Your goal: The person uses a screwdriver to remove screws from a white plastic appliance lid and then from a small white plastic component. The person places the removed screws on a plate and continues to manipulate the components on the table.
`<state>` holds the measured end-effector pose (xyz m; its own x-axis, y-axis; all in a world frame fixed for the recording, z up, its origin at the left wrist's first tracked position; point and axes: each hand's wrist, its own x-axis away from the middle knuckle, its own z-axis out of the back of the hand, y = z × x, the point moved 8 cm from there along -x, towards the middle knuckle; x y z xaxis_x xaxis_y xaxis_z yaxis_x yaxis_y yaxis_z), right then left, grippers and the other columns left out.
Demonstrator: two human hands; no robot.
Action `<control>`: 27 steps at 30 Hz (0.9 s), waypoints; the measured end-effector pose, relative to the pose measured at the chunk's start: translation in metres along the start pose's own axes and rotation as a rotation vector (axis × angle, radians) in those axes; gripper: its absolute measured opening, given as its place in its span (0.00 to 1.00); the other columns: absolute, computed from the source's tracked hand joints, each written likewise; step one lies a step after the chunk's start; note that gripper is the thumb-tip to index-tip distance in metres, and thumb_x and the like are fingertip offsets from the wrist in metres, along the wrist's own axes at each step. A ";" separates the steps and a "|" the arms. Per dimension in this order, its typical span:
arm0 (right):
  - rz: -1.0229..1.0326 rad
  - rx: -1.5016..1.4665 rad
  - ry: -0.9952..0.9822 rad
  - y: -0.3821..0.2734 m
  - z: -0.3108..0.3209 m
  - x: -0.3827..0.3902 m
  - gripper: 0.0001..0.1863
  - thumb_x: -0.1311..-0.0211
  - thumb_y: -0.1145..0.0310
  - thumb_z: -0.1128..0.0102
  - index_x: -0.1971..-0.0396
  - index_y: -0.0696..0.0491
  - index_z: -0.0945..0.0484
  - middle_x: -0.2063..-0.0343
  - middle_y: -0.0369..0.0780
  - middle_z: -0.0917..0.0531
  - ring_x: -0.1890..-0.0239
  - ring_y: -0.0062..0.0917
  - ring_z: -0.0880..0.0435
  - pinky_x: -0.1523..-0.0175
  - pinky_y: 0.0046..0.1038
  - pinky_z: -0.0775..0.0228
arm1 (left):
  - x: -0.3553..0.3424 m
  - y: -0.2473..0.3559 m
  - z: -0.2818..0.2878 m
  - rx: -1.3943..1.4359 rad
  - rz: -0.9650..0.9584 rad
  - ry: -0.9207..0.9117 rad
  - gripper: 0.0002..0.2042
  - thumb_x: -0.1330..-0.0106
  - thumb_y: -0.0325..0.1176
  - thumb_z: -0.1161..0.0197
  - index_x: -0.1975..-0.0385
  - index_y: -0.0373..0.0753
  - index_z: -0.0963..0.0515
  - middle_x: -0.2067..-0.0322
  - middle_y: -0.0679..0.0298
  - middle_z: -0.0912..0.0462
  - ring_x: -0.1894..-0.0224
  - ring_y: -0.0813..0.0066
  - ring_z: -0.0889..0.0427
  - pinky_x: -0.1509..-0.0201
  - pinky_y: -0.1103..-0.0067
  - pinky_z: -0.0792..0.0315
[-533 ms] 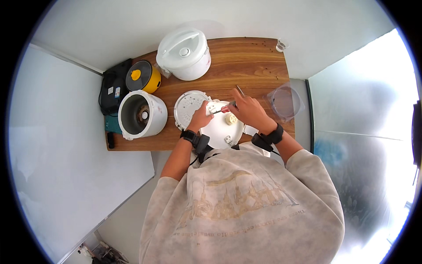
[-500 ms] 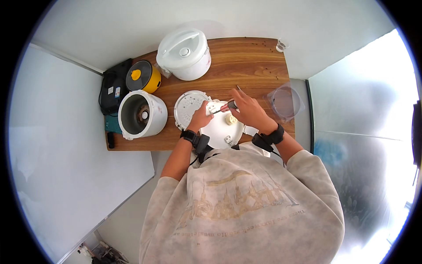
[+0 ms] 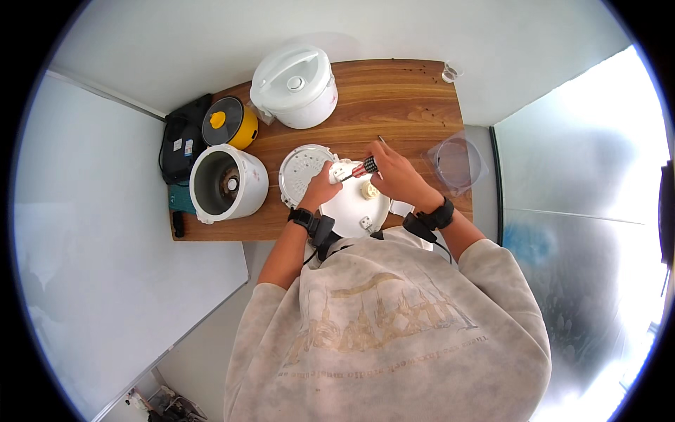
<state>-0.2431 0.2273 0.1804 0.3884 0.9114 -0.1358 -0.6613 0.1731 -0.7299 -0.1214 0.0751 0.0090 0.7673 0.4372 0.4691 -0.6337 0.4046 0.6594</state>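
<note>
My right hand is closed around the handle of a red and black screwdriver. Its shaft slants down to the left and ends beside the fingertips of my left hand. Those left fingers are closed on the upper left edge of a round white lid, which lies close to my body. Inside the lid sit a cream round knob-like part and a small white fitting. Just left of it rests a white perforated disc, partly covered by my left hand.
An opened white rice cooker body stands at the left. Behind it are a yellow pot with a dark lid and a black case. A closed white rice cooker stands at the back. A clear plastic container sits by the table's right edge.
The screwdriver handle has turned a little about its length, showing a different side with black and red stripes. Both hands stay in nearly the same place.
</note>
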 end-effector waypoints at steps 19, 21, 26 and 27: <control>-0.433 0.089 -0.233 0.002 -0.001 -0.004 0.23 0.41 0.60 0.36 0.55 0.58 0.35 0.64 0.54 0.18 0.61 0.48 0.18 0.59 0.43 0.26 | 0.001 -0.010 0.001 0.032 -0.019 0.020 0.34 0.45 0.38 0.35 0.37 0.44 0.40 0.55 0.45 0.18 0.51 0.45 0.18 0.48 0.63 0.25; -0.305 0.038 -0.151 0.003 -0.001 -0.004 0.23 0.41 0.61 0.37 0.54 0.58 0.35 0.63 0.54 0.19 0.61 0.48 0.18 0.58 0.43 0.27 | 0.001 -0.005 0.002 0.023 -0.023 0.023 0.34 0.45 0.38 0.35 0.37 0.44 0.40 0.55 0.44 0.18 0.51 0.45 0.19 0.48 0.63 0.25; 0.017 -0.118 0.099 -0.011 -0.001 0.000 0.22 0.41 0.67 0.40 0.50 0.57 0.36 0.59 0.52 0.23 0.59 0.47 0.20 0.57 0.42 0.28 | 0.001 -0.005 0.002 -0.002 -0.002 0.013 0.35 0.46 0.38 0.35 0.37 0.44 0.40 0.54 0.43 0.18 0.51 0.45 0.19 0.47 0.63 0.25; -0.008 -0.113 0.080 -0.006 -0.005 0.000 0.22 0.42 0.68 0.40 0.50 0.57 0.36 0.58 0.51 0.23 0.58 0.47 0.20 0.56 0.42 0.28 | 0.001 -0.005 0.002 0.000 -0.009 0.016 0.35 0.46 0.38 0.35 0.37 0.44 0.40 0.54 0.43 0.18 0.51 0.44 0.19 0.47 0.63 0.25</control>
<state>-0.2361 0.2243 0.1816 0.4462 0.8767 -0.1796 -0.5837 0.1330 -0.8010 -0.1169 0.0719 0.0076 0.7713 0.4461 0.4540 -0.6269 0.4087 0.6633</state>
